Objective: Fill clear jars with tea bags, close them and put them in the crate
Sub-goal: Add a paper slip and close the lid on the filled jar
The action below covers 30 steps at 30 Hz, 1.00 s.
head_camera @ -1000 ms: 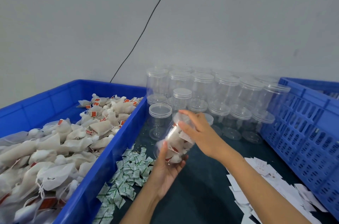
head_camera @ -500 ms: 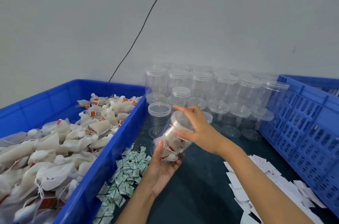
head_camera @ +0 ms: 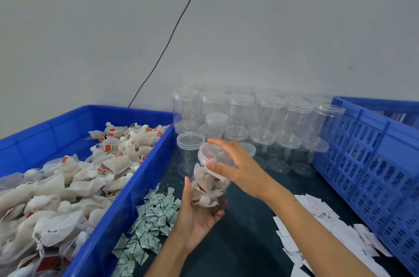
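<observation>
Left hand (head_camera: pixel 199 215) cups the filled jar (head_camera: pixel 209 182) from below, tilted, above the tabletop (head_camera: pixel 244 242), bracing it. Right hand (head_camera: pixel 235 165) grasps the lid (head_camera: pixel 213 154) on the mouth, likely to screw it shut. Crate (head_camera: pixel 371 163) waits just right.

A plain grey-white wall (head_camera: pixel 272 27) fills the upper half of the view, flat and evenly lit, with soft daylight-like brightness and no hard shadows. A thin black cable (head_camera: pixel 172 34) runs down it on a slant from the top edge towards the lower left. A small dark mark (head_camera: pixel 350 67) sits on the wall at the right. Below, a dark worktop (head_camera: pixel 244 242) meets the wall.
</observation>
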Tool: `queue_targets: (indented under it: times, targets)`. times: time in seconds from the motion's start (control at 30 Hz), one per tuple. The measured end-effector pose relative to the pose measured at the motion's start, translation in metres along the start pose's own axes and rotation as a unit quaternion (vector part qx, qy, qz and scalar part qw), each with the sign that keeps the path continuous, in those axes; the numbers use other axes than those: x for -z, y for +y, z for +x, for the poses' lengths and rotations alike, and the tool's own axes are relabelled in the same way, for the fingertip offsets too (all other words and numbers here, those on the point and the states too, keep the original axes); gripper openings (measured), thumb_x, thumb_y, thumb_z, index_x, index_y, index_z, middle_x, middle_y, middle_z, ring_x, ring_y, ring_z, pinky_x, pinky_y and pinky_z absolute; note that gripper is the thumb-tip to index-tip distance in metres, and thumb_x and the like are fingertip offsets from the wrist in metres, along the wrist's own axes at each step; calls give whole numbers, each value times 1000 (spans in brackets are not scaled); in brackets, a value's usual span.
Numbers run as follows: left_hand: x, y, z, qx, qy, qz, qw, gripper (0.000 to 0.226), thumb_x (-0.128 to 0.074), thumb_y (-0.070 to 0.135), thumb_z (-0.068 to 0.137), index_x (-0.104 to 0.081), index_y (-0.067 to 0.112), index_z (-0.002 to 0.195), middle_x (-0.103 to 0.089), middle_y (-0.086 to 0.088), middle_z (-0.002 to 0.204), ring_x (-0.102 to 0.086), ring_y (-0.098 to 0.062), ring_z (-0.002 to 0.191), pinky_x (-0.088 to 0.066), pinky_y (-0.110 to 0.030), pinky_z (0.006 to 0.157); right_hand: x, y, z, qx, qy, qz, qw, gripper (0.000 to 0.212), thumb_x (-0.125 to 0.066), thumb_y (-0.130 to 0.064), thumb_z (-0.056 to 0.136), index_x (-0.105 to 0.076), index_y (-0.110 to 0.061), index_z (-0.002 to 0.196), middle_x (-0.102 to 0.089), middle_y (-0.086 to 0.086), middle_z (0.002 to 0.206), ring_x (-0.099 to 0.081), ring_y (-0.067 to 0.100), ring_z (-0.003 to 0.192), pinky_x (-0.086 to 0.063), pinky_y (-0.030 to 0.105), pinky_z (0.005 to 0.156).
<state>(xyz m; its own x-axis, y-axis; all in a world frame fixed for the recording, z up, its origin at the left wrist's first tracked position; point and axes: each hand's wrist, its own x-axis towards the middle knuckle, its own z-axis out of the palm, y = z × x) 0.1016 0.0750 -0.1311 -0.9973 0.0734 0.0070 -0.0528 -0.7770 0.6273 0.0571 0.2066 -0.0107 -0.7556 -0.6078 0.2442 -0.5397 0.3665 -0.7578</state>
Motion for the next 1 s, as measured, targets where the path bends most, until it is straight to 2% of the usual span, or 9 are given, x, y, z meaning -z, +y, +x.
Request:
queue_targets:
  times: [0.17, 0.27, 0.37, 0.5, 0.63, 0.73, 0.83, 0.93, 1.0]
  targets:
    - [1, 5, 1, -18, -3, 0, 1000, 81, -87, 59, 54, -71, 5, 113, -66, -20, 109, -65, -27, 89, -58, -31, 67, -19, 4, -5, 9, 97, 52, 994, 56, -68, -52, 78, -49, -46, 130, -45, -11, 125, -47, -6, 112, -39, 12, 88]
    - [0, 2, 0, -63, 23, 50, 996, 98, -87, 64, 50, -60, 7, 125, -67, -17, 110, -65, -24, 91, -57, -30, 70, -23, 3, -7, 0, 131, 65, 989, 56, -62, -53, 74, -52, -45, 128, -48, -10, 123, -49, -9, 108, -39, 7, 85]
    - [-7, 0, -1, -92, 31, 54, 994, 102, -88, 64, 47, -56, 9, 128, -68, -14, 109, -66, -20, 89, -57, -29, 69, -16, 0, -7, -5, 127, 74, 989, 54, -64, -53, 75, -53, -46, 128, -49, -9, 123, -48, -8, 110, -38, 0, 81]
    - [-21, 0, 1, -100, 35, 70, 992, 100, -84, 67, 51, -55, 11, 129, -67, -15, 111, -63, -21, 91, -54, -32, 74, -4, 0, -8, -11, 131, 85, 988, 48, -70, -40, 84, -53, -40, 129, -49, -11, 126, -49, 2, 116, -42, 8, 83]
    - [-44, 8, 13, -78, -2, 98, 992, 65, -52, 57, 78, -62, 15, 126, -70, -15, 113, -64, -26, 99, -56, -34, 82, 24, -9, -6, -68, 157, 125, 977, 79, -78, -49, 70, -30, -38, 132, -42, -21, 113, -51, -2, 100, -43, 6, 64]
    - [-77, 17, 29, -81, -41, 120, 989, 67, -49, 59, 81, -57, 13, 130, -65, -15, 125, -61, -32, 117, -55, -37, 93, 58, -20, -4, -71, 184, 133, 971, 106, -83, -52, 54, -19, -38, 139, -37, -13, 120, -45, 4, 103, -38, 8, 64]
    - [-118, 19, 51, -85, -84, 177, 977, 70, -45, 64, 85, -56, 14, 133, -64, -13, 129, -60, -31, 120, -46, -44, 105, 102, -31, -4, -57, 219, 124, 966, 109, -88, -41, 57, -20, -35, 142, -42, -7, 120, -47, 8, 103, -39, 11, 71]
    - [-165, 15, 68, -87, -63, 250, 962, 74, -48, 74, 75, -59, 21, 126, -69, -7, 120, -67, -25, 106, -53, -39, 93, 152, -41, -8, -58, 245, 130, 959, 108, -89, -32, 59, -22, -28, 144, -44, -4, 110, -51, 5, 100, -44, 21, 81]
    - [-196, 13, 82, -113, 6, 291, 950, 73, -56, 71, 71, -50, 22, 126, -67, -6, 115, -68, -21, 95, -55, -36, 86, 186, -46, -13, -57, 273, 103, 955, 107, -89, -29, 60, -23, -25, 145, -42, -1, 112, -50, 9, 103, -41, 18, 76]
